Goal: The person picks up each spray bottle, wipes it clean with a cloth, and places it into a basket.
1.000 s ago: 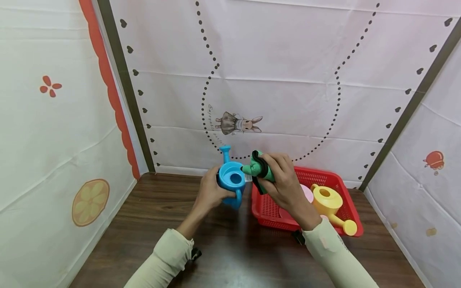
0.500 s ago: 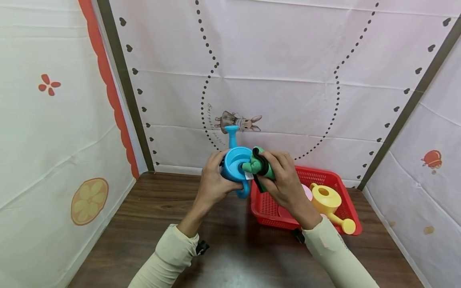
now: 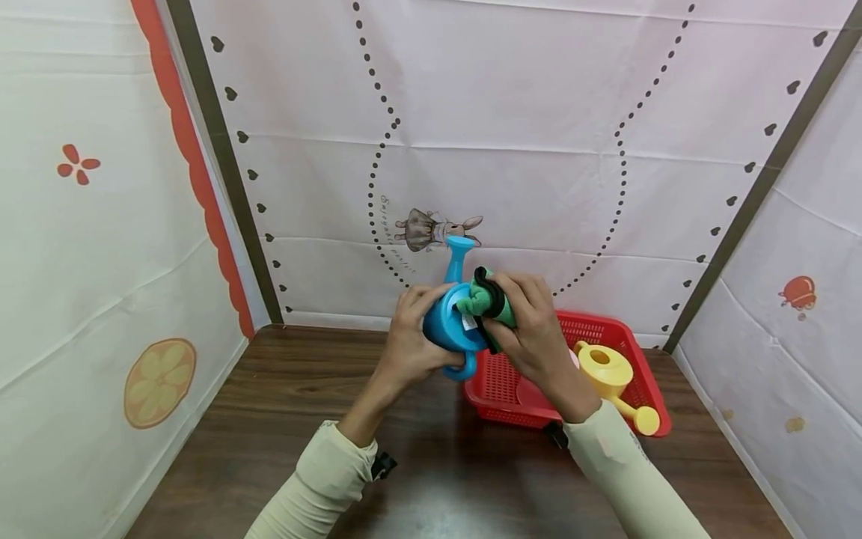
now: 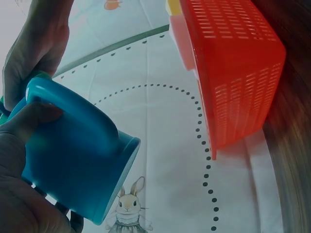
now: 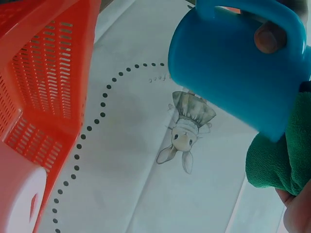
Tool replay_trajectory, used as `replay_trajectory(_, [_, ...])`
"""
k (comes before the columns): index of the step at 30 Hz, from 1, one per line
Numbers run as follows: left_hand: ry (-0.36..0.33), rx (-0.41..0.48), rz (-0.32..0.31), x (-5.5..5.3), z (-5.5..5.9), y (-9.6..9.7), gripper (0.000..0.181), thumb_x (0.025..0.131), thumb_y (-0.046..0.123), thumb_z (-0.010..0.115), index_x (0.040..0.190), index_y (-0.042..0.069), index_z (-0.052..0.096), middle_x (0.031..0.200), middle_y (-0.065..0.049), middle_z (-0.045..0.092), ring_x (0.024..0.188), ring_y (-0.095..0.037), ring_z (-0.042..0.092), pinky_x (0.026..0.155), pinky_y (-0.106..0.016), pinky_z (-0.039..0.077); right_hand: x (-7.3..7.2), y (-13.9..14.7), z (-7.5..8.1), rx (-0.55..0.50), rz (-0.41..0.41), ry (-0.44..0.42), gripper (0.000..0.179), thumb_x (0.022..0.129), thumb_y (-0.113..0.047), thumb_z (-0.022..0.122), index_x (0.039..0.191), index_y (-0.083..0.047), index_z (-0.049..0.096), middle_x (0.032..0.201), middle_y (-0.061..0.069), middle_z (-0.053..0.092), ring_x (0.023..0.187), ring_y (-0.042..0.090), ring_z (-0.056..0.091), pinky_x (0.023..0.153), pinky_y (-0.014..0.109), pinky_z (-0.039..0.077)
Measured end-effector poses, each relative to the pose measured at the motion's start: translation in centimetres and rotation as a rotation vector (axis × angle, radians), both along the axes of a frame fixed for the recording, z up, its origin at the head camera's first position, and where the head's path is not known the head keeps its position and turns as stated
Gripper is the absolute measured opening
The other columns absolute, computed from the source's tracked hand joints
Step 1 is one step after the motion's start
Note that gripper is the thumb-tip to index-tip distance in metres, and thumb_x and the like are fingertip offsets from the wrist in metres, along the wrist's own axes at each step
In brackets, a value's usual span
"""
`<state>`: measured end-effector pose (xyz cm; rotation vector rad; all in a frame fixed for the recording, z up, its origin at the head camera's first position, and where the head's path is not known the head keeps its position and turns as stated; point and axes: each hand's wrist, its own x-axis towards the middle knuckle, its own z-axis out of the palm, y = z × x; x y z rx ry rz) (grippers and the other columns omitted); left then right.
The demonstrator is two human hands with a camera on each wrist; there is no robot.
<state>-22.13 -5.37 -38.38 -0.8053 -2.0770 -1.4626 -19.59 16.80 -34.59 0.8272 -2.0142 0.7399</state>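
A blue watering can [image 3: 444, 323] is held up above the table, tilted, its spout pointing away. My left hand [image 3: 408, 340] grips its body from the left, and in the left wrist view the thumb lies under the handle [image 4: 80, 109]. My right hand [image 3: 536, 329] holds a bunched green cloth [image 3: 480, 302] with black edging and a small white tag. The cloth lies against the can's top rim and covers part of the opening. The right wrist view shows the cloth [image 5: 272, 165] touching the can beside its top edge; the fingertips are partly hidden.
A red perforated basket [image 3: 494, 385] stands on the brown wooden table [image 3: 431, 479] to the right, under my right forearm. It holds a yellow watering can [image 3: 604, 370] and a pink item [image 5: 19, 194]. Printed fabric walls surround the table at the back and sides.
My left hand has raised the watering can and brought it right, tilting it toward the cloth. The cloth, earlier beside the can, now overlaps its opening. My right hand has barely moved.
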Motion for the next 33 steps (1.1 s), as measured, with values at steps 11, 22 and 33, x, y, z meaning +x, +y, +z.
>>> replay_trajectory(11, [0.034, -0.006, 0.005, -0.3, -0.5, 0.1, 0.101, 0.057, 0.011, 0.108, 0.151, 0.018, 0.073, 0.129, -0.007, 0.068, 0.117, -0.028, 0.053, 0.101, -0.046, 0.045, 0.0, -2.3, 0.2, 0.065, 0.057, 0.121, 0.052, 0.093, -0.01, 0.082, 0.143, 0.0, 0.066, 0.133, 0.022, 0.071, 0.119, 0.04, 0.059, 0.098, 0.057, 0.053])
replay_trajectory(22, [0.112, 0.002, 0.094, -1.0, -0.6, -0.4, 0.062, 0.086, 0.016, 0.085, 0.146, 0.008, 0.074, 0.123, -0.02, 0.067, 0.116, -0.043, 0.06, 0.102, -0.054, 0.05, 1.8, -3.8, -0.8, 0.174, 0.06, 0.165, 0.065, 0.087, -0.017, 0.093, 0.143, -0.001, 0.065, 0.138, 0.019, 0.071, 0.13, 0.039, 0.06, 0.11, 0.057, 0.056])
replay_trajectory(33, [0.082, 0.02, 0.166, -1.0, -0.1, -0.8, 0.064, 0.087, 0.014, 0.09, 0.149, 0.009, 0.072, 0.125, -0.021, 0.069, 0.119, -0.041, 0.065, 0.109, -0.063, 0.057, 2.4, -3.1, -1.3, 0.213, -0.005, 0.141, 0.073, 0.083, -0.016, 0.098, 0.146, -0.003, 0.064, 0.141, 0.018, 0.07, 0.133, 0.038, 0.059, 0.111, 0.056, 0.059])
